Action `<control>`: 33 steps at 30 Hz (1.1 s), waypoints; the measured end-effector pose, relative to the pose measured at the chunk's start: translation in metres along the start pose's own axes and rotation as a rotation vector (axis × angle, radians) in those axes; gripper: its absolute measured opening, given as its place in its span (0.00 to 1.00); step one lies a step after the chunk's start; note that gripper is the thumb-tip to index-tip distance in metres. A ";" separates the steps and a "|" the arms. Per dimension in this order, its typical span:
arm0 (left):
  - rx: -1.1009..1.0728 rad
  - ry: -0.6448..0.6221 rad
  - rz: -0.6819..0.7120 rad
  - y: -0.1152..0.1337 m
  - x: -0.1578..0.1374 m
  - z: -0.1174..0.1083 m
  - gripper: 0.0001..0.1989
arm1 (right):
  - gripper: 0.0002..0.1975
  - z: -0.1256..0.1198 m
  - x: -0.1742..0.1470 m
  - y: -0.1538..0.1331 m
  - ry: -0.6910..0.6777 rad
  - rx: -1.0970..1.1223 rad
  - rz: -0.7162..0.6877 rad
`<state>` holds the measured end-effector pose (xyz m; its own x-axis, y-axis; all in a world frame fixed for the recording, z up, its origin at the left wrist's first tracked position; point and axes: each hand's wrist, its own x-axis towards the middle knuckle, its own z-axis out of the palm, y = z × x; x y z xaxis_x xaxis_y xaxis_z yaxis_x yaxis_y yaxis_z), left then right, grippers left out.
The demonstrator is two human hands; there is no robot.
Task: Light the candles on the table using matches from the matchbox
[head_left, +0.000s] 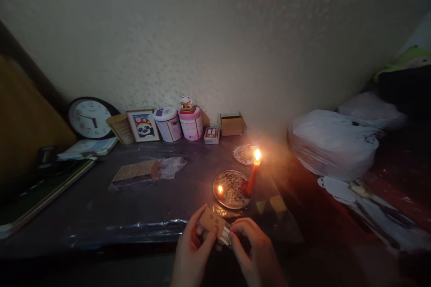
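- Two hands meet at the near edge of the tabletop (pixel 101 206): our left hand (pixel 192 251) grips a small matchbox (pixel 213 222), fingers (pixel 202 215) and thumb pinching its sleeve.
- Our right hand (pixel 256 251) touches the open end of the box, its fingers (pixel 240 228) pressed together on the pale match ends showing there.
- The matchbox sits tilted between both hands, just in front of a round metal plate (pixel 229 195).
- On that plate stands a lit red candle (pixel 252 177), leaning slightly, with a smaller flame (pixel 220 189) burning near the plate's left rim.
- Against the wall we see a clock (pixel 89 118), a framed picture (pixel 144 125) and two tubs (pixel 180 124).
- A white plastic bag (pixel 332 143) lies well apart on the right.
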<state>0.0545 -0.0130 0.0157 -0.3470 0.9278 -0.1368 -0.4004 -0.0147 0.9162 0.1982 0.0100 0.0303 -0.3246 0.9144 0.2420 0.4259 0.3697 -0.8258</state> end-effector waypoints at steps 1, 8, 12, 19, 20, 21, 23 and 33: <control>-0.017 -0.012 -0.006 -0.001 0.001 -0.001 0.33 | 0.08 0.000 0.000 0.001 0.001 -0.007 -0.001; -0.048 -0.060 -0.117 -0.004 0.002 -0.008 0.28 | 0.09 0.000 -0.002 0.008 0.027 -0.100 0.007; -0.075 -0.077 -0.177 0.000 0.000 -0.007 0.18 | 0.09 -0.002 -0.001 0.004 0.045 -0.062 0.003; -0.153 -0.113 -0.193 0.000 0.000 -0.005 0.13 | 0.08 -0.002 -0.001 0.000 0.040 -0.049 -0.003; -0.163 -0.123 -0.200 0.000 0.000 -0.005 0.12 | 0.08 -0.002 -0.001 0.000 0.041 -0.054 -0.001; -0.176 -0.125 -0.211 -0.001 -0.001 -0.004 0.11 | 0.08 -0.002 -0.001 0.000 0.038 -0.057 0.003; -0.228 -0.090 -0.260 -0.001 -0.002 -0.002 0.11 | 0.08 -0.002 -0.001 0.001 0.035 -0.047 0.007; -0.587 -0.134 -0.610 0.010 -0.003 0.004 0.27 | 0.10 0.000 -0.001 0.002 0.029 -0.057 -0.059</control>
<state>0.0548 -0.0145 0.0272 0.1598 0.8718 -0.4630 -0.8715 0.3449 0.3487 0.1996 0.0099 0.0289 -0.3266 0.8947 0.3047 0.4542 0.4313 -0.7795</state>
